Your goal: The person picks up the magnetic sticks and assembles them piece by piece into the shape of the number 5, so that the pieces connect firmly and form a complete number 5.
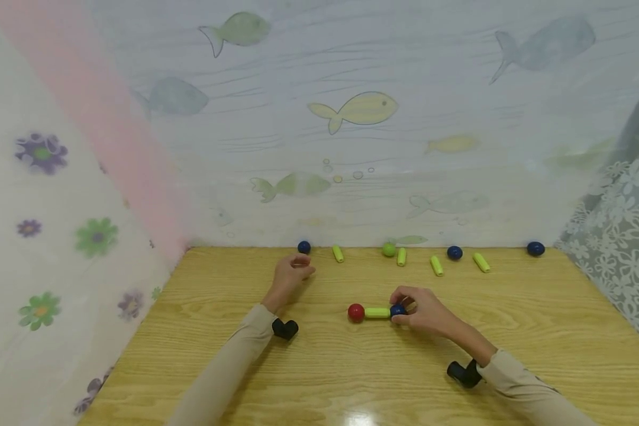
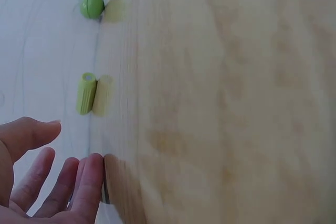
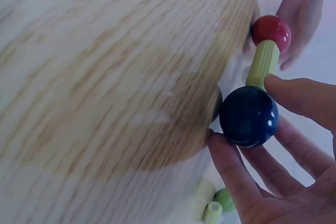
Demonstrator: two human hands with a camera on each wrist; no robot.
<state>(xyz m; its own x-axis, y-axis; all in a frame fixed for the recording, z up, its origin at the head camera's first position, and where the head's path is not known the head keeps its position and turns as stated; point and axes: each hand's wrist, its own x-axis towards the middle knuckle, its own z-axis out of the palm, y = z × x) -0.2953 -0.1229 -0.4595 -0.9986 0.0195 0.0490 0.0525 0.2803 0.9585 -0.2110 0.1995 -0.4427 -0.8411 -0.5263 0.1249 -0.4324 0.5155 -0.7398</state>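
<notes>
In the middle of the table, a red ball (image 1: 356,313), a ribbed yellow-green rod (image 1: 377,313) and a dark blue ball (image 1: 397,311) lie joined in a line. My right hand (image 1: 426,312) pinches the blue ball between thumb and fingers at the row's right end. In the right wrist view, that blue ball (image 3: 249,116) appears large, with the rod (image 3: 263,62) and red ball (image 3: 271,32) beyond it. Farther back on the left, my left hand (image 1: 290,277) holds nothing. Its loosely bent fingers are just in front of another blue ball (image 1: 304,247).
Along the table's back edge sit a green ball (image 1: 388,249), two more blue balls (image 1: 455,253) and several yellow-green rods (image 1: 436,266). A fish-printed curtain (image 1: 367,109) rises behind them. Black wrist devices (image 1: 285,329) hang at both sleeves.
</notes>
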